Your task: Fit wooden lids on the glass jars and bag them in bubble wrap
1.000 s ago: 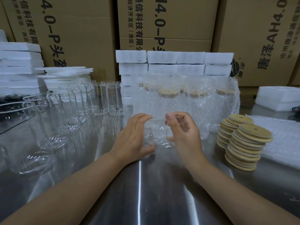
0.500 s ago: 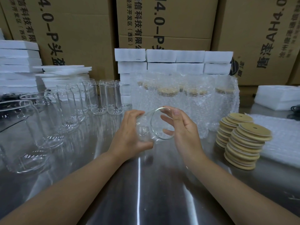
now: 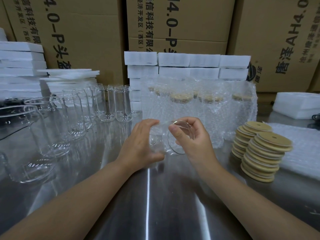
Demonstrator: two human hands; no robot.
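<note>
Whereas a second ago the glass jar (image 3: 163, 135) sat low between the two hands, close to the steel table (image 3: 155, 196), it is now raised a little and turned on its side, with its open mouth facing the right hand (image 3: 195, 142). That suggests one jar has been taken from the group and is being turned over, perhaps checked, before a lid goes on. The mouth is bare, so the fitting step has not yet begun.

The left hand (image 3: 140, 141) cups the closed bottom end, its fingers curved over the top and the thumb beneath. The right hand pinches the rim, thumb across the front of the mouth and fingers curled behind it. The jar lies level between both palms, clear of the table.

Two stacks of wooden lids (image 3: 265, 153) stand to the right, near the right hand but apart from it. Behind the hands stand finished jars in bubble wrap (image 3: 199, 108), and the empty jars (image 3: 107, 104) wait to the left.
</note>
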